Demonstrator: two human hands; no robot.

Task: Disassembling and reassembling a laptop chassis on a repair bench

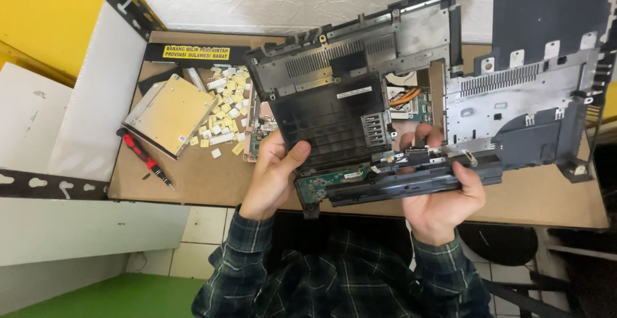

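Both hands, left hand (273, 176) and right hand (443, 199), grip the laptop chassis (334, 115) tightly above the table (199, 180); prying unevenly could snap its green circuit board (324, 183).

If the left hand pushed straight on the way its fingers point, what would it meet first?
The left hand points up-right, already gripping the black plastic laptop bottom case; it would press into that panel first. Depth beyond it is unclear.

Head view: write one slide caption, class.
Both hands, left and right, hold an opened laptop chassis above a desk.
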